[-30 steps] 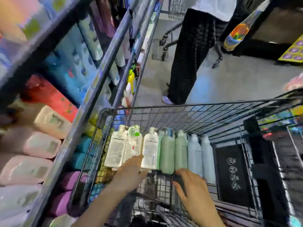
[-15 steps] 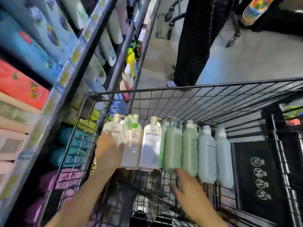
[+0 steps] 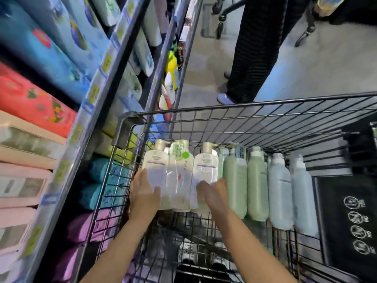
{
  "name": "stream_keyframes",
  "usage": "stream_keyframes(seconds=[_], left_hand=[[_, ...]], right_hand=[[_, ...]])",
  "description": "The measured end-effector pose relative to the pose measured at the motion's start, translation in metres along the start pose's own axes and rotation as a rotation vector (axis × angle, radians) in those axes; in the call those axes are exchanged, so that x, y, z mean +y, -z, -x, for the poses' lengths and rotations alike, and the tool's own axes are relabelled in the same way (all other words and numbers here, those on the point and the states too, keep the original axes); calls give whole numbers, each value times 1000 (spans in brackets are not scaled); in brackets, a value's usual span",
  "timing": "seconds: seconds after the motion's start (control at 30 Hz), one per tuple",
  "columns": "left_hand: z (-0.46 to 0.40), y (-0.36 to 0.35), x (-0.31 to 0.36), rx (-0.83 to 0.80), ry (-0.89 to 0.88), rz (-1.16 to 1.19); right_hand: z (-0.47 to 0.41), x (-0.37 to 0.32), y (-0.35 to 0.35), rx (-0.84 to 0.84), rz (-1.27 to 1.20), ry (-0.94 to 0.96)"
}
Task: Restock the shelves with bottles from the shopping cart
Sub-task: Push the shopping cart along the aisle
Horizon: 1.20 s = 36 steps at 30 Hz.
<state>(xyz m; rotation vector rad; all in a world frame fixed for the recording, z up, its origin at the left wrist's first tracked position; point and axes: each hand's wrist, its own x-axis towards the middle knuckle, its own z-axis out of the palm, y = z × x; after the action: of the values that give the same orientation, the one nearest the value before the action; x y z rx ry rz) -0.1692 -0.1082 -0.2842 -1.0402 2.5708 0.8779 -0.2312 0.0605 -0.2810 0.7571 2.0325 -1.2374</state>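
Note:
A black wire shopping cart (image 3: 244,104) holds a row of bottles lying side by side. At the left lie a white bottle (image 3: 156,164), a clear bottle (image 3: 179,176) with a green sticker and a second white bottle (image 3: 206,166). Two green bottles (image 3: 234,176) and two pale blue bottles (image 3: 279,190) follow to the right. My left hand (image 3: 143,195) grips the lower end of the leftmost white bottle, thumb across its front. My right hand (image 3: 214,194) grips the lower end of the second white bottle, beside the first green one.
Shelves (image 3: 98,94) run along the left, packed with pink, red, blue and teal packs, close against the cart's left side. A person in dark trousers (image 3: 257,48) stands on the grey floor beyond the cart. A black panel (image 3: 346,211) fills the cart's right end.
My left hand shifted left onto the leftmost white bottle. My right hand slid up and left from below the green bottles onto the second white bottle. The view tilted down, closer to the cart.

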Motion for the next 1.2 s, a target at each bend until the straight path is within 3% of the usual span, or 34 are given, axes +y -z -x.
stream_keyframes(seconds=[0.2,0.47,0.77,0.9,1.2], left_hand=[[-1,-1,0,24,-3,-5],[2,-5,2,54,-7,-99],[-2,-1,7,75,55,6],[-2,-5,9,63,73,-82],[14,-16,24,38,21,-127]], right_hand=[[-5,-4,-1,-34,28,-112],[-2,-1,1,-91,28,-73],[2,1,6,-90,28,-78],[8,5,6,-68,145,14],[29,6,29,-81,-61,46]])
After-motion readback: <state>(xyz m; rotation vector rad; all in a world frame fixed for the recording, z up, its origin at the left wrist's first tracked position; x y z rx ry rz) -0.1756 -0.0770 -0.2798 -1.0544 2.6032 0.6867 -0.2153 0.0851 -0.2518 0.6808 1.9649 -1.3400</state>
